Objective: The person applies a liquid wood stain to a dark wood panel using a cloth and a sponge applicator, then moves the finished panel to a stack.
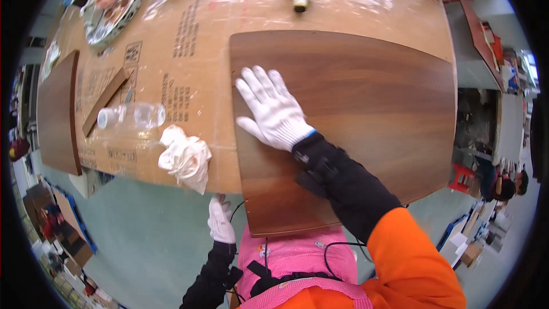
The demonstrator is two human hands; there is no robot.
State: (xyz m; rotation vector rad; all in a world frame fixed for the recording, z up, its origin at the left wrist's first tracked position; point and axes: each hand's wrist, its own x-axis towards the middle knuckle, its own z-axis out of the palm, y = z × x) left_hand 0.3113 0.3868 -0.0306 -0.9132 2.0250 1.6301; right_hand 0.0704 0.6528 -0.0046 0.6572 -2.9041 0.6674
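Observation:
My right hand (pixel 271 106), in a white knit glove, lies flat on a brown wood-grain panel (pixel 366 97), near its left edge. Its fingers are stretched out and spread, with nothing under the palm that I can see. The panel rests on the cardboard-covered table and sticks out over the near edge toward my pink apron. Just off the table's near edge is my left hand (pixel 221 222), also gloved in white. Its fingers point up toward the edge and appear loosely extended, holding nothing visible. A crumpled whitish cloth (pixel 184 157) lies close to it on the table.
Left of the cloth lie a clear plastic bottle (pixel 131 116), a narrow wood strip (pixel 106 102) and another brown panel (pixel 58 114). A messy round tray (pixel 117 8) stands at the far left. A small bottle (pixel 299 1) sits beyond the large panel. Dark cables hang by my apron.

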